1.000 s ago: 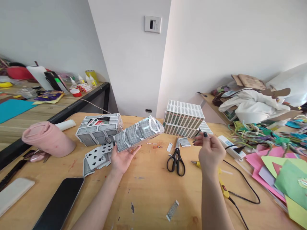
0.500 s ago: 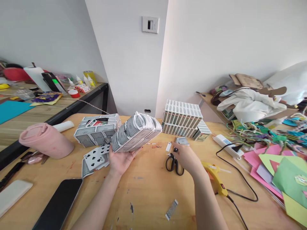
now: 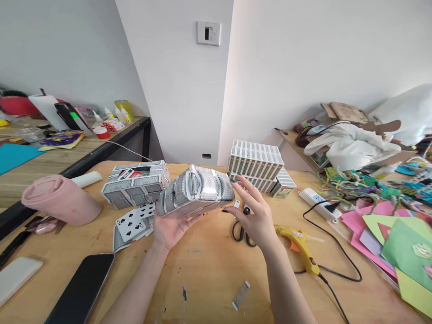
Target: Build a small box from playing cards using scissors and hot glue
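Note:
My left hand [image 3: 173,229] holds up a block-like model covered in grey-patterned playing cards [image 3: 195,189], palm under its left end. Its right end is tilted towards me, with curved card strips on it. My right hand [image 3: 254,213] is open at that end, fingers spread; whether the fingertips touch it I cannot tell. Below the right hand lie black-handled scissors [image 3: 239,230], partly covered by it. A second card-covered box [image 3: 137,184] stands to the left, with an opening in its top. Loose playing cards [image 3: 130,225], several of them spades, lie by my left hand.
Stacked card boxes [image 3: 254,159] stand at the table's back. To the right lie a yellow glue gun [image 3: 302,249], a power strip [image 3: 319,204] and coloured paper [image 3: 398,247]. At left are a phone [image 3: 83,288] and a pink roll [image 3: 62,198]. A card strip [image 3: 240,295] lies in front.
My right hand has come up from beside the scissors to the model's right end, its fingers spreading. The model has turned slightly in my left hand, its right end now lower and further right.

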Available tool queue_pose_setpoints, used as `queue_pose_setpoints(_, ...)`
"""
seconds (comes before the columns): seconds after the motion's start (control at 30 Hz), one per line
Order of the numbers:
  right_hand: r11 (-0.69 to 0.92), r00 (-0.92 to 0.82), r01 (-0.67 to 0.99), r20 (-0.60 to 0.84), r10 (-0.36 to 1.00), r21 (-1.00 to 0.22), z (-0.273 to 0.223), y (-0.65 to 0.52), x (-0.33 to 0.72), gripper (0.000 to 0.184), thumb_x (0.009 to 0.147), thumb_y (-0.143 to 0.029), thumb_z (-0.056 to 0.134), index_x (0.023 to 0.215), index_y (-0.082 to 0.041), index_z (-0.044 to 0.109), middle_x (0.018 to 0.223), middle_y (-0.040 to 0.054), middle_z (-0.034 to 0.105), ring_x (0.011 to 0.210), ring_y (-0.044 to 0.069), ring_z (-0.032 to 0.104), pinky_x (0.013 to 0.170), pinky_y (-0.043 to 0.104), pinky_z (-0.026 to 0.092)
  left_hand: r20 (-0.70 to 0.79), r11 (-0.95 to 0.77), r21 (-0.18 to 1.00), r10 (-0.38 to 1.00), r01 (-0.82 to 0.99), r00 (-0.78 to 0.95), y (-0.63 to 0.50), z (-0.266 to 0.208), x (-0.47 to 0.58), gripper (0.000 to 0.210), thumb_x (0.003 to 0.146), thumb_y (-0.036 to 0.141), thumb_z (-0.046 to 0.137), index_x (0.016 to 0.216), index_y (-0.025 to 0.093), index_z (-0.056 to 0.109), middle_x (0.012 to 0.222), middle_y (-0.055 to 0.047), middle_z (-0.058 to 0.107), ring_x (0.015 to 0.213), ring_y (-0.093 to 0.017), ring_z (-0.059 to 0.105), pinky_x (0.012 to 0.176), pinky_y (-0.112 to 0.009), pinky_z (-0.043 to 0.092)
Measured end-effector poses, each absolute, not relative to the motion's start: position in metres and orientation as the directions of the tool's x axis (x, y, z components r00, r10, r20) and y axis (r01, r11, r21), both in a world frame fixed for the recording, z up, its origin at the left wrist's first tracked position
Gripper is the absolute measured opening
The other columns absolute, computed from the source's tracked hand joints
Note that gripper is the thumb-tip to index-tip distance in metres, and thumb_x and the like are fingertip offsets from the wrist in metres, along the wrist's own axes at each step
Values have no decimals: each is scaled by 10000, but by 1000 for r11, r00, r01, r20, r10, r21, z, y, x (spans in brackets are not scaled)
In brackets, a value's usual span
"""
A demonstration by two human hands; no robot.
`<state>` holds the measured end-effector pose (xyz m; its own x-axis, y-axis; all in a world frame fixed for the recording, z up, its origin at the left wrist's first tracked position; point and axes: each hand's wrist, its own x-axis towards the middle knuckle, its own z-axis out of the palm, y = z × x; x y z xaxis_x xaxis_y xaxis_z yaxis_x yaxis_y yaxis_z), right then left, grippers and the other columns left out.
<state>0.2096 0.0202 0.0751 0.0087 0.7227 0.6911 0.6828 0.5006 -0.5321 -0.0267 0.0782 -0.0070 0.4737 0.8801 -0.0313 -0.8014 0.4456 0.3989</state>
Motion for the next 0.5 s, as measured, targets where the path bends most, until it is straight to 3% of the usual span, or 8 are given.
queue_pose_setpoints(0.13,570,-30,632,718,695,-525,75,20,205,502,842,-242,650,1323,-332,535,1340,52,575,1211,238,553,1013,437,477,-6,506,400,835,-764,550,75,-3,-28,636,876,613,362,1207,129,611,1186,-192,656,1182,-414,544,1055,-641,304)
queue_pose_setpoints(0.37,532,51,578,678,733,-619,66,24,208,439,872,-205,585,1291,-334,563,1309,19,595,1220,227,557,1046,453,453,-24,501,434,837,-748,547,77,-4,-28,629,870,661,341,1231,209,588,1247,-111,637,1191,-387,543,1031,-634,350)
queue_pose_setpoints(0.5,510,117,530,654,747,-678,62,26,208,395,859,-207,597,1231,-336,617,1271,19,626,1198,229,574,1057,451,441,-71,494,449,850,-744,522,77,-6,-26,648,853,672,362,1245,201,572,1241,-117,638,1162,-391,560,1006,-637,381)
